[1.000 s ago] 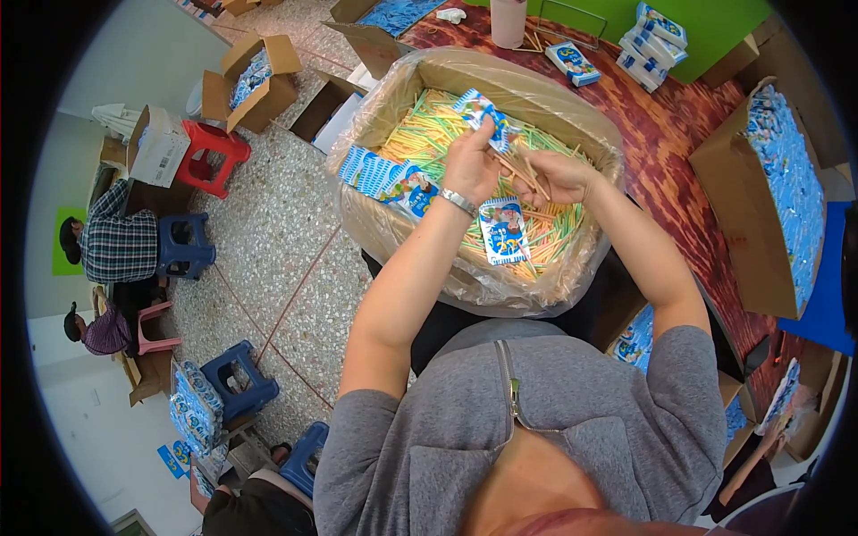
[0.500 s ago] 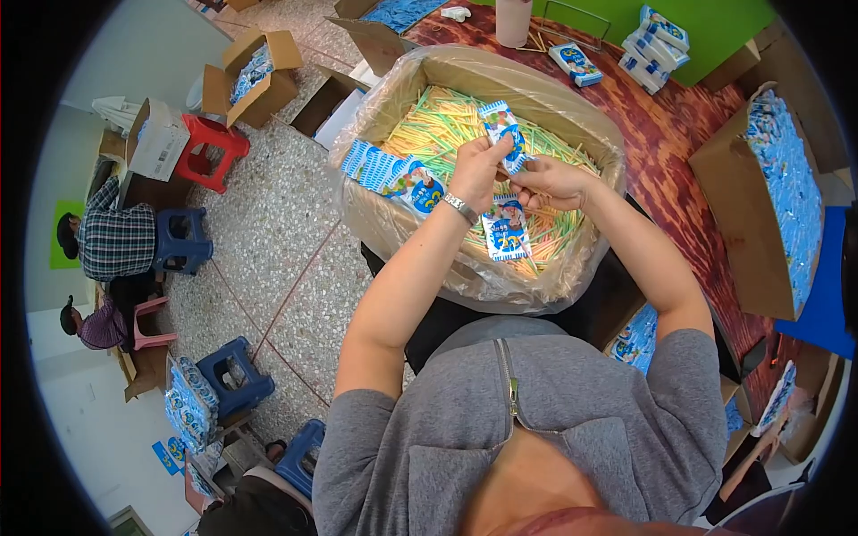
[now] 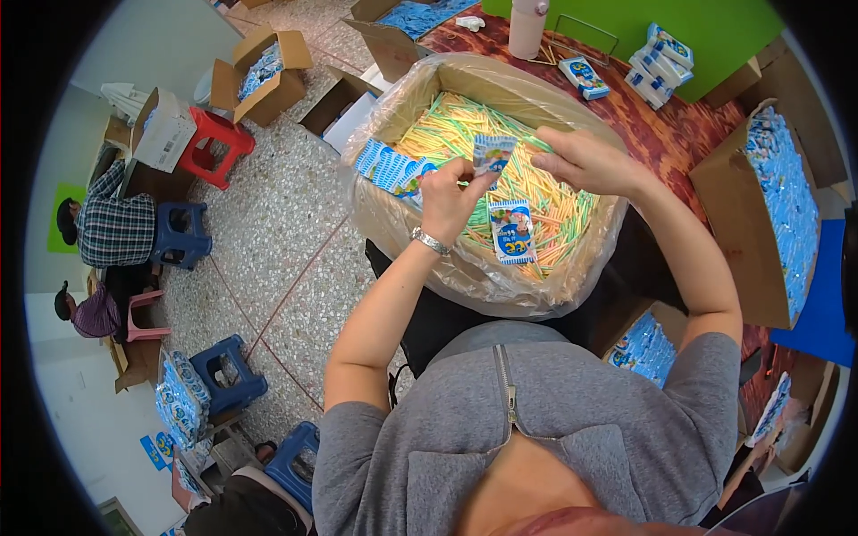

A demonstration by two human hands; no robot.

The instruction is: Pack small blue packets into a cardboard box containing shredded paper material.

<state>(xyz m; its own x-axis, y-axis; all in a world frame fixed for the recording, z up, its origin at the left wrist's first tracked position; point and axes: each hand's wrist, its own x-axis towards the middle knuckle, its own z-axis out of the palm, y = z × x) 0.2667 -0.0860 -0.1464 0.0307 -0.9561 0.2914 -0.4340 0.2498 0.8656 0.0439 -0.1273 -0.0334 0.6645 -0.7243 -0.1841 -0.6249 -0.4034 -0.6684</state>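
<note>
Over a plastic-lined carton [image 3: 407, 255] full of thin pastel sticks [image 3: 447, 125], my left hand [image 3: 447, 198] pinches a small blue-and-white packet [image 3: 493, 154] upright. To its right, my right hand [image 3: 590, 163] is closed, thumb against fingers, with pale green stick ends showing at the fingertips. How many sticks it holds I cannot tell. Another printed packet [image 3: 512, 232] lies flat on the sticks just below the hands. A fanned row of packets [image 3: 384, 168] rests at the carton's left edge, partly behind my left hand.
Boxes of blue packets stand at the right [image 3: 782, 196], beside my right elbow [image 3: 645, 350] and at upper left [image 3: 262, 73]. On the red-patterned table are a tumbler [image 3: 527, 31] and stacked packs [image 3: 660, 67]. Stools [image 3: 214, 147] and two seated people [image 3: 116, 223] are at left.
My hands, together at one packet before, are now apart. The right hand has moved up and right, while the left has moved slightly left and down with the packet.
</note>
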